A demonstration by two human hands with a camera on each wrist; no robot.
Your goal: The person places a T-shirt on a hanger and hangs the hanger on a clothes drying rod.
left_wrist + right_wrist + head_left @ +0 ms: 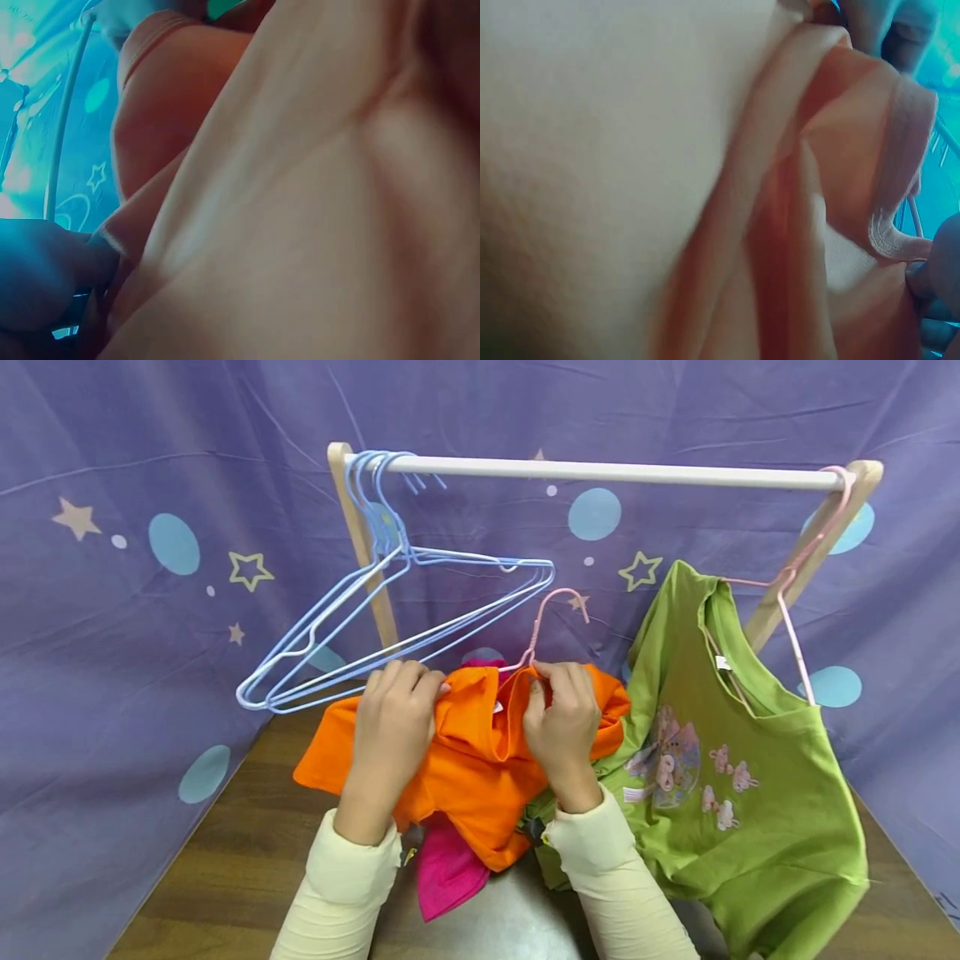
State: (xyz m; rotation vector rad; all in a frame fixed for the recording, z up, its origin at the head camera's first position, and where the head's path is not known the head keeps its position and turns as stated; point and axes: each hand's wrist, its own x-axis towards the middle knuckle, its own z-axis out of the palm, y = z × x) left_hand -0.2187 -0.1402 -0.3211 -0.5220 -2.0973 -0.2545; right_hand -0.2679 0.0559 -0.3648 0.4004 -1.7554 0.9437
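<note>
In the head view, an orange shirt is held up at its neckline by both hands. My left hand grips the cloth left of the neck opening. On the other side of that opening, my right hand pinches the collar edge between thumb and fingers. A pink hanger has its hook above the collar; most of its body is hidden inside the shirt. Both wrist views are filled mostly by the shirt's cloth, with its stitched hem showing in the right wrist view.
Several blue and white hangers hang at the left of a white rail. A green shirt with printed figures hangs at the right on another pink hanger. Magenta cloth lies beneath the orange shirt, over the wooden table.
</note>
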